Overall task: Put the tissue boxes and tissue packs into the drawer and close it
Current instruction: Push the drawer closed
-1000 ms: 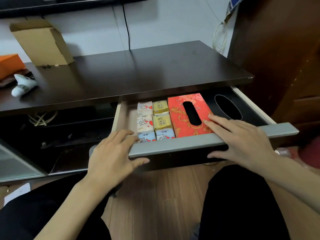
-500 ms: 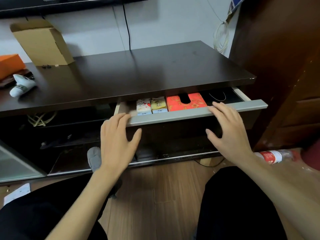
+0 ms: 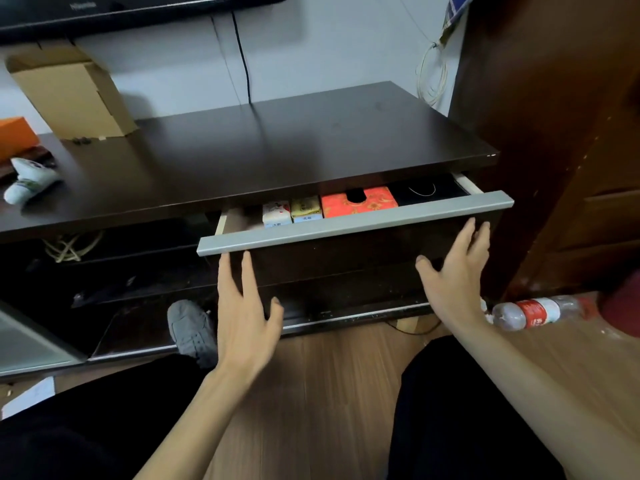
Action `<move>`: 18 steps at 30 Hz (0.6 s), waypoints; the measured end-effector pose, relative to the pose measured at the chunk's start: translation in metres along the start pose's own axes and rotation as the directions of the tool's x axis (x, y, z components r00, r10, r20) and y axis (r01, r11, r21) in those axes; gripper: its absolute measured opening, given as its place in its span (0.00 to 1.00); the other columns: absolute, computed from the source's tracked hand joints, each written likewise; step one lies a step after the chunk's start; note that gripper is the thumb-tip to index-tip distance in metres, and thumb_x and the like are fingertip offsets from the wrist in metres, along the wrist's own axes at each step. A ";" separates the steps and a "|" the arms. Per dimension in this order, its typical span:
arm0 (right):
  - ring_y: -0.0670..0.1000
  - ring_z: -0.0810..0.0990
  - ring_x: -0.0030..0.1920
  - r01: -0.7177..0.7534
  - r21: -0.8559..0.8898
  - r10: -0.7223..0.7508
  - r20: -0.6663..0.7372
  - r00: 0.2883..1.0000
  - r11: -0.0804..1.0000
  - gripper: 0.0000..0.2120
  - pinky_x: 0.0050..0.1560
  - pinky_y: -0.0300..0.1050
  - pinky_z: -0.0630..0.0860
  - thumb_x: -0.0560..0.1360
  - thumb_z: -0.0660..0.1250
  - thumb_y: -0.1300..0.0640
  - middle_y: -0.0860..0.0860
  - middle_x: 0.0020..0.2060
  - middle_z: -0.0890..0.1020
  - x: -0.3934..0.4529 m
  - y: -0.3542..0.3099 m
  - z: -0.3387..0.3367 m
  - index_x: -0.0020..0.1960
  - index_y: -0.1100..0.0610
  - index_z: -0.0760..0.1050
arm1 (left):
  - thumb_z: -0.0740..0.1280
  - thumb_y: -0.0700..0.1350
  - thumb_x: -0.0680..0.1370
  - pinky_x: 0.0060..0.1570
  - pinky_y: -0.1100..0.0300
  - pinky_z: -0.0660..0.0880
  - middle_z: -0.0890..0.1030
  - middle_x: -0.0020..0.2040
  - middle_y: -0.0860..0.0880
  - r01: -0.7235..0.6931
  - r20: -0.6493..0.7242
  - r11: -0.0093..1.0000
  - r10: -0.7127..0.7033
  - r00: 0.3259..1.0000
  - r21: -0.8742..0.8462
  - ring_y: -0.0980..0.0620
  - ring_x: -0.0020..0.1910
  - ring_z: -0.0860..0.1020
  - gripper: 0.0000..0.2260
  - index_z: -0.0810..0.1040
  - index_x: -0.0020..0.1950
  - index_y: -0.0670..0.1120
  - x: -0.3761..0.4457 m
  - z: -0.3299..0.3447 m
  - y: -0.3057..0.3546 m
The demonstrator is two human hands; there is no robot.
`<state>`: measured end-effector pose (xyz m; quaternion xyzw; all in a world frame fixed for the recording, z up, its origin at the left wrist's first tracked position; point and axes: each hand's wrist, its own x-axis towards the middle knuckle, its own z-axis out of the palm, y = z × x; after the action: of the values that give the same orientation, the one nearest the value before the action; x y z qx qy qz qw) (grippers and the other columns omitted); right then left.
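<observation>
Drawer: the drawer (image 3: 353, 223) stands a little way open under the dark bench (image 3: 277, 150), its grey front rail running from lower left to upper right; only a narrow strip of the inside shows.
Left hand: the left hand (image 3: 246, 313) is spread flat with fingers apart and grips nothing, its fingertips just below the left end of the grey rail, against the drawer's dark front panel; whether they touch the rail cannot be told.
Right hand: the right hand (image 3: 453, 271) is likewise splayed and holds nothing, palm toward the dark front panel near the drawer's right end, fingertips just under the rail.
Tissue packs: a white tissue pack (image 3: 276, 213) and a yellow tissue pack (image 3: 306, 208) sit side by side in the left part of the drawer, touching.
Tissue boxes: a red patterned tissue box (image 3: 360, 202) lies just right of the packs, its dark slot partly under the bench edge; a black tissue box (image 3: 429, 192) fills the right end.
Bench top: a cardboard box (image 3: 72, 95) stands at the back left, an orange box (image 3: 15, 136) at the left edge, and a white pouch (image 3: 29, 181) near it.
Floor: a plastic bottle (image 3: 533, 311) with a red label lies on the wooden floor to the right; a grey shoe (image 3: 192, 330) sits by the lower shelf.
</observation>
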<state>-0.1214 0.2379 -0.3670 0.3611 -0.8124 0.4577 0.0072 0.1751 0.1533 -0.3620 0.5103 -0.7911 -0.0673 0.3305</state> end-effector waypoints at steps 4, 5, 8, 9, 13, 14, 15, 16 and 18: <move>0.63 0.47 0.83 0.056 -0.069 -0.054 0.034 0.998 0.996 0.47 0.77 0.54 0.57 0.77 0.72 0.57 0.60 0.83 0.42 0.020 0.004 0.012 0.84 0.57 0.43 | 0.69 0.44 0.75 0.74 0.51 0.57 0.45 0.80 0.44 -0.046 0.015 0.997 0.045 0.999 0.060 0.40 0.79 0.52 0.39 0.52 0.80 0.43 0.024 0.008 -0.013; 0.63 0.47 0.83 0.067 -0.076 -0.064 0.043 0.997 0.995 0.47 0.77 0.54 0.58 0.78 0.72 0.57 0.60 0.83 0.42 0.025 0.005 0.015 0.84 0.57 0.43 | 0.69 0.43 0.75 0.74 0.51 0.57 0.45 0.80 0.42 -0.052 0.021 0.996 0.051 0.999 0.069 0.39 0.79 0.51 0.39 0.52 0.80 0.43 0.030 0.011 -0.014; 0.62 0.46 0.83 0.091 -0.094 -0.086 0.059 0.995 0.991 0.47 0.73 0.47 0.54 0.78 0.72 0.59 0.59 0.84 0.41 0.037 0.006 0.025 0.84 0.57 0.43 | 0.69 0.43 0.75 0.74 0.47 0.60 0.45 0.81 0.40 -0.061 0.042 0.994 0.057 0.997 0.094 0.38 0.79 0.50 0.40 0.50 0.81 0.43 0.047 0.018 -0.017; 0.62 0.46 0.83 0.101 -0.097 -0.095 0.067 0.993 0.990 0.47 0.73 0.46 0.53 0.78 0.72 0.59 0.58 0.84 0.41 0.041 0.007 0.029 0.84 0.57 0.42 | 0.69 0.43 0.75 0.74 0.48 0.60 0.43 0.81 0.40 -0.066 0.050 0.992 0.061 0.997 0.105 0.38 0.79 0.50 0.41 0.48 0.81 0.44 0.051 0.020 -0.018; 0.61 0.46 0.83 0.138 -0.104 -0.128 0.097 0.987 0.985 0.47 0.72 0.45 0.54 0.78 0.71 0.59 0.56 0.84 0.39 0.059 0.013 0.042 0.84 0.56 0.43 | 0.69 0.45 0.76 0.72 0.53 0.60 0.38 0.81 0.42 -0.074 0.088 0.991 0.064 0.994 0.109 0.40 0.80 0.49 0.43 0.43 0.82 0.48 0.068 0.031 -0.021; 0.62 0.46 0.83 0.136 -0.102 -0.125 0.109 0.986 0.985 0.46 0.72 0.46 0.54 0.78 0.71 0.59 0.55 0.84 0.39 0.064 0.014 0.046 0.84 0.55 0.43 | 0.69 0.45 0.75 0.72 0.53 0.61 0.37 0.81 0.43 -0.071 0.093 0.992 0.061 0.994 0.105 0.40 0.79 0.51 0.44 0.43 0.82 0.48 0.072 0.033 -0.021; 0.62 0.46 0.83 0.134 -0.096 -0.122 0.121 0.985 0.986 0.46 0.71 0.45 0.54 0.78 0.71 0.60 0.54 0.84 0.39 0.069 0.015 0.049 0.84 0.54 0.43 | 0.70 0.45 0.75 0.71 0.53 0.62 0.37 0.81 0.43 -0.062 0.094 0.994 0.053 0.994 0.090 0.39 0.78 0.55 0.44 0.43 0.82 0.48 0.078 0.036 -0.021; 0.61 0.46 0.83 0.139 -0.103 -0.125 0.130 0.984 0.985 0.46 0.71 0.45 0.55 0.78 0.72 0.60 0.54 0.84 0.39 0.074 0.014 0.052 0.84 0.54 0.44 | 0.70 0.45 0.76 0.70 0.53 0.65 0.37 0.81 0.43 -0.039 0.097 0.995 0.030 0.995 0.087 0.39 0.76 0.61 0.44 0.43 0.82 0.48 0.084 0.038 -0.019; 0.62 0.47 0.83 0.142 -0.123 -0.122 0.156 0.980 0.982 0.46 0.71 0.45 0.57 0.78 0.72 0.59 0.55 0.84 0.40 0.085 0.013 0.058 0.84 0.56 0.45 | 0.70 0.45 0.76 0.68 0.51 0.69 0.37 0.81 0.42 -0.010 0.118 0.996 0.000 0.993 0.086 0.40 0.71 0.68 0.43 0.44 0.82 0.48 0.097 0.042 -0.015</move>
<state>-0.1733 0.1497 -0.3812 0.4460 -0.8136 0.3729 0.0018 0.1363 0.0544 -0.3568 0.5172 -0.8127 -0.0620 0.2612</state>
